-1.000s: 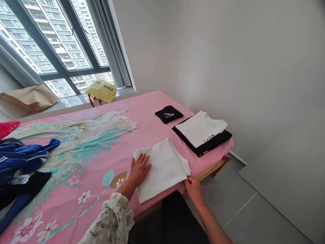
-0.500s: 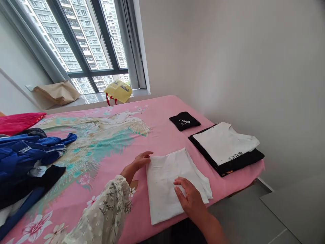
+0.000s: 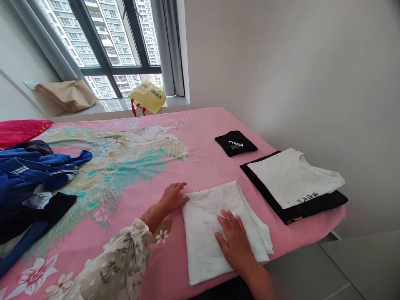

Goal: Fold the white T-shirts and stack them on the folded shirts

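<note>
Lowered since half a second ago, the right hand (image 3: 235,246) lies flat on the folded white garment (image 3: 203,233), near the front edge of the pink bedsheet (image 3: 203,162), long axis pointing away. At its far-left corner, the left hand (image 3: 173,197) curves; whether it pinches, I cannot tell. Sheet stretches beyond.

Matt white cloth shirt (image 3: 208,225), softly creased

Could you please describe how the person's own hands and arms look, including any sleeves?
The left hand and right hand wear no gloves. On the left arm is a loose off-white fabric sleeve with a gathered cuff, dark leafy sprigs and small pale dots. The visible right forearm is bare.
</note>
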The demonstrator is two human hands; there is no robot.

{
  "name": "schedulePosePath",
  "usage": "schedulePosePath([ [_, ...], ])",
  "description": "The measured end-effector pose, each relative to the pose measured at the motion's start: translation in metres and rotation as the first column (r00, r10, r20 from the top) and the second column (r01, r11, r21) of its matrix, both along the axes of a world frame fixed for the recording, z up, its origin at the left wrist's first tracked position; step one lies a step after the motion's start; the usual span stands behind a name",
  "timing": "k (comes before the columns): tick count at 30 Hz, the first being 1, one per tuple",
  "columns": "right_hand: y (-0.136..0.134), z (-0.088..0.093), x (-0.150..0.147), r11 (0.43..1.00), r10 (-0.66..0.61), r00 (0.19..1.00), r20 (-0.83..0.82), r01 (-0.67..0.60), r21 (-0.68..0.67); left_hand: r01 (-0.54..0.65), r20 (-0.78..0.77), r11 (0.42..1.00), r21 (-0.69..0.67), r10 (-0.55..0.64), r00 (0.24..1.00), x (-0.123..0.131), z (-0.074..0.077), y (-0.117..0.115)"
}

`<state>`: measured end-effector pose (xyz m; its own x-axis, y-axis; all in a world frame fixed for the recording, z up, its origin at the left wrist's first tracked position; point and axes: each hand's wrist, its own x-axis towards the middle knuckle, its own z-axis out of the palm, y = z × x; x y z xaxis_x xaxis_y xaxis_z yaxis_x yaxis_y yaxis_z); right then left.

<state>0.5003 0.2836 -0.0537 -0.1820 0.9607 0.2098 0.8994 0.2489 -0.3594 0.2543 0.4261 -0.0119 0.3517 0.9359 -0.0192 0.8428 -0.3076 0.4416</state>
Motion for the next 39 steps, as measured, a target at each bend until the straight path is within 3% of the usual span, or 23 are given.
schedulePosePath([
  [2, 0.008, 0.012, -0.005, 1.000, -0.026, 0.996, -0.085, 0.025, -0.014, -0.005, -0.009, 0.988, 0.157, 0.006, 1.000, 0.008, -0.002, -0.025],
  [4, 0.022, 0.022, -0.011, 0.999, -0.031, 0.990, -0.134, 0.029, -0.015, 0.105, -0.060, 0.958, 0.269, -0.092, 0.994, 0.020, -0.008, -0.054],
  [6, 0.040, 0.025, -0.016, 0.999, -0.031, 0.995, -0.091, 0.028, -0.027, 0.207, -0.124, 0.939, 0.275, -0.179, 0.976, 0.032, -0.020, -0.083],
  [9, 0.071, 0.015, -0.015, 0.986, -0.095, 0.993, 0.076, 0.104, -0.127, 0.132, -0.156, 0.965, 0.229, -0.097, 0.983, 0.046, -0.037, -0.114],
  [12, 0.093, 0.000, -0.007, 0.960, -0.107, 0.977, 0.184, 0.149, -0.235, -0.002, -0.165, 0.988, 0.154, 0.028, 0.986, 0.051, -0.039, -0.121],
  [15, 0.100, -0.003, 0.001, 0.952, -0.036, 0.980, 0.194, 0.093, -0.293, -0.064, -0.212, 0.997, 0.037, 0.070, 0.975, 0.053, -0.024, -0.107],
  [19, 0.084, 0.004, 0.015, 0.960, -0.049, 0.985, 0.165, 0.092, -0.264, -0.069, -0.289, 0.998, -0.009, 0.063, 0.955, 0.050, -0.008, -0.072],
  [22, 0.058, 0.002, 0.049, 0.966, -0.209, 0.977, 0.034, 0.212, -0.150, -0.168, -0.328, 0.986, 0.004, 0.160, 0.931, 0.049, -0.010, -0.053],
  [24, 0.035, -0.005, 0.081, 0.940, -0.341, 0.922, -0.185, 0.329, -0.095, -0.224, -0.334, 0.972, 0.073, 0.236, 0.913, 0.055, -0.013, -0.052],
  [26, 0.012, -0.013, 0.112, 0.896, -0.438, 0.779, -0.449, 0.418, -0.150, -0.148, -0.298, 0.974, 0.169, 0.194, 0.935, 0.070, -0.016, -0.061],
  [28, -0.010, -0.021, 0.133, 0.861, -0.498, 0.599, -0.627, 0.427, -0.276, 0.060, -0.240, 0.972, 0.226, -0.004, 0.971, 0.093, -0.017, -0.079],
  [30, -0.025, -0.026, 0.141, 0.843, -0.531, 0.491, -0.690, 0.387, -0.373, 0.287, -0.195, 0.928, 0.239, -0.243, 0.950, 0.120, -0.018, -0.102],
  [33, -0.035, -0.028, 0.137, 0.835, -0.549, 0.463, -0.696, 0.335, -0.437, 0.425, -0.180, 0.877, 0.224, -0.392, 0.902, 0.159, -0.023, -0.133],
  [39, -0.032, -0.020, 0.124, 0.825, -0.564, 0.430, -0.705, 0.273, -0.494, 0.324, -0.228, 0.897, 0.301, -0.262, 0.938, 0.196, -0.035, -0.158],
])
